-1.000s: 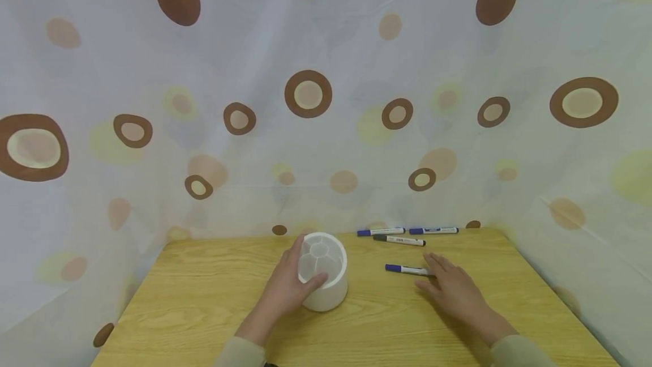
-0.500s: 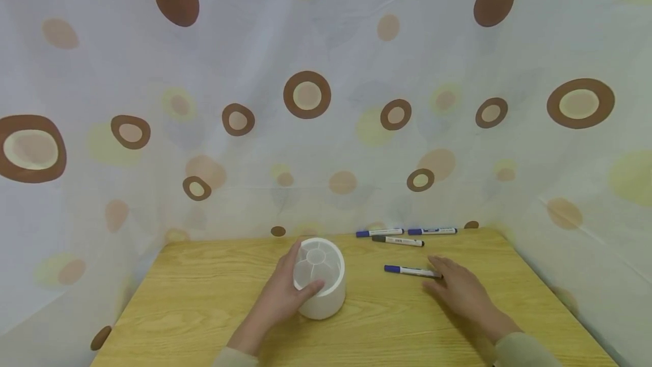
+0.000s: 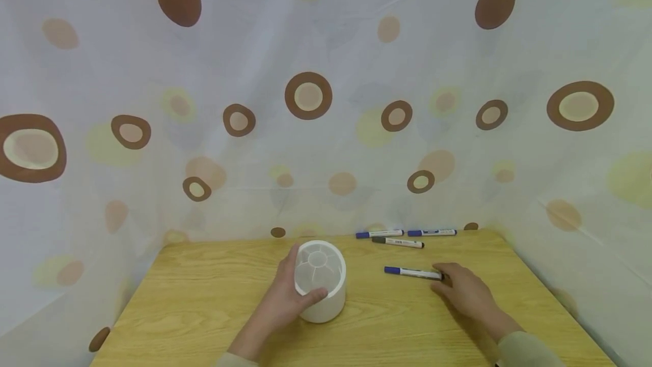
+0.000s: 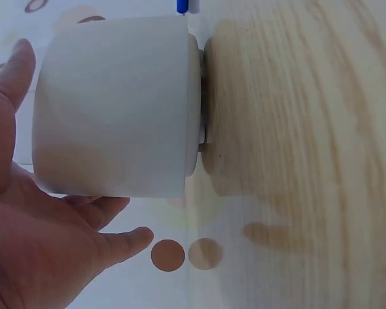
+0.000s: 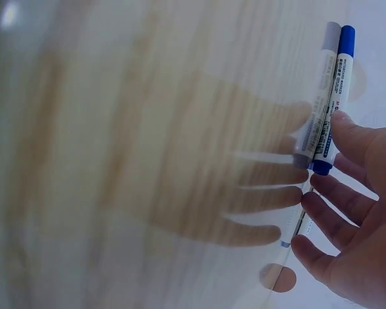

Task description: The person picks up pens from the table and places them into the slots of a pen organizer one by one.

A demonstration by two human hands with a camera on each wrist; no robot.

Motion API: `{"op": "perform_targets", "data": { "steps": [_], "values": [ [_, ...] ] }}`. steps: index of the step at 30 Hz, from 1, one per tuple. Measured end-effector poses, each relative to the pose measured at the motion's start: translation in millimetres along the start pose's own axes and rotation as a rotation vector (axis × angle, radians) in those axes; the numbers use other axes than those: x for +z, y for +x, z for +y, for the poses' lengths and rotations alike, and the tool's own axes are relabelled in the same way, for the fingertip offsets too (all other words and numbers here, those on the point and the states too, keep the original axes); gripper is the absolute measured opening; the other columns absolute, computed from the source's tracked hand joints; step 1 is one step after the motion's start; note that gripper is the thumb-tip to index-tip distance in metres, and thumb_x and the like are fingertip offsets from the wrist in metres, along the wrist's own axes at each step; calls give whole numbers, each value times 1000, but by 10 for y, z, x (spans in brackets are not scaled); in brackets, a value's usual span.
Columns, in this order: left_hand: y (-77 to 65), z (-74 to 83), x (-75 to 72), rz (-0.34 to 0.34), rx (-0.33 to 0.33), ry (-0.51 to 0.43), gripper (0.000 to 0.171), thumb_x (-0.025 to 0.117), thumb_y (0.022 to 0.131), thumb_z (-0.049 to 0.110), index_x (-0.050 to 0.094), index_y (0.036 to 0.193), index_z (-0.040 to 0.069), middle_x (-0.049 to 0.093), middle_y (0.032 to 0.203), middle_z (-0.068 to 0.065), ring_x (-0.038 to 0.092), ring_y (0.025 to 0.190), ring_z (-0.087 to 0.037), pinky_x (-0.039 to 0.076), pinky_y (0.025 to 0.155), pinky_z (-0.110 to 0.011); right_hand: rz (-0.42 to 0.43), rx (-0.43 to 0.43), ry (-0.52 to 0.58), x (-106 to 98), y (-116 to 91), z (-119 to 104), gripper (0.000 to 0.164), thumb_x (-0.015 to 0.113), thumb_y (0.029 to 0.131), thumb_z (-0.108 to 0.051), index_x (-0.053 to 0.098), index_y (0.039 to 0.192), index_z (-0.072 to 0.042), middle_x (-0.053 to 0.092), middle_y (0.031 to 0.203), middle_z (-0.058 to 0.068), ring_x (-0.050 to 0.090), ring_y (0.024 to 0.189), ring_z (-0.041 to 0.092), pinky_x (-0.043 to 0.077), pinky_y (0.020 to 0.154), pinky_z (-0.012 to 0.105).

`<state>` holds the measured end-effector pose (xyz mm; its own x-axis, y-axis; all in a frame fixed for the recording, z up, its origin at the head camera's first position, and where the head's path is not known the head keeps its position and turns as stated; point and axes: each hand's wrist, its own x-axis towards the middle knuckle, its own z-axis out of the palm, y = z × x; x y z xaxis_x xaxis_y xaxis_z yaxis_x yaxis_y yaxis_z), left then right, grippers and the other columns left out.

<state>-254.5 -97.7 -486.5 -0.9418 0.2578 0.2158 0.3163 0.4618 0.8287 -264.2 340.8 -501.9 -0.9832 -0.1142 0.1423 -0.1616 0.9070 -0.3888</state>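
My left hand (image 3: 287, 290) holds a round white pen holder (image 3: 324, 306) by its left side, thumb over the near rim and fingers around the far side. Divided compartments show inside it. In the left wrist view, the white pen holder (image 4: 116, 106) stands on a narrower base on the table. My right hand (image 3: 466, 290) has thumb and fingertips around the right end of a white whiteboard marker (image 3: 415, 273), which lies on the table with its blue cap to the left. In the right wrist view, my thumb touches the marker (image 5: 340, 80) near its lower end.
Along the back edge of the wooden table (image 3: 214, 293) lie a blue-capped marker (image 3: 379, 234), another blue one (image 3: 432, 233) and a dark-capped marker (image 3: 398, 242). A dotted curtain (image 3: 326, 146) rises behind the table and at both sides.
The pen holder has come slightly toward me with my left hand. My right hand has shifted a little right along the marker and its fingertips have closed in on the marker's end.
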Motion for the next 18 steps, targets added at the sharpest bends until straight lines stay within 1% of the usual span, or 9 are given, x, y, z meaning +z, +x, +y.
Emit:
{"op": "perform_targets", "data": {
  "steps": [4, 11, 14, 18],
  "values": [
    [-10, -15, 26, 4, 0, -16, 129, 97, 85, 44, 13, 177, 10, 32, 168, -33, 49, 144, -53, 39, 118, -74, -12, 9, 18, -6, 30, 18, 50, 82, 102, -25, 70, 138, 6, 71, 130, 28, 69, 117, 48, 58, 95, 65],
    [0, -38, 48, -13, 17, -49, 137, 102, 79, 39, 10, 177, 9, 30, 169, -35, 48, 144, -54, 38, 119, -75, 1, -5, 12, 30, 65, 72, 34, 83, 100, -20, 77, 126, 1, 71, 126, 27, 67, 117, 50, 56, 98, 66],
    [3, -45, 46, -13, 15, -49, 138, 103, 78, 39, 10, 177, 9, 33, 167, -34, 49, 142, -52, 39, 118, -74, 23, -17, 17, 44, 68, 89, 27, 83, 99, -16, 78, 121, -1, 72, 122, 24, 69, 113, 48, 57, 96, 66],
    [2, -42, 41, -12, -2, -41, 138, 103, 78, 40, 11, 177, 11, 37, 164, -32, 52, 140, -50, 41, 117, -73, 42, -22, 26, 60, 79, 113, 19, 83, 98, -11, 79, 115, -3, 72, 118, 21, 70, 109, 44, 59, 93, 63]
  ]
}}
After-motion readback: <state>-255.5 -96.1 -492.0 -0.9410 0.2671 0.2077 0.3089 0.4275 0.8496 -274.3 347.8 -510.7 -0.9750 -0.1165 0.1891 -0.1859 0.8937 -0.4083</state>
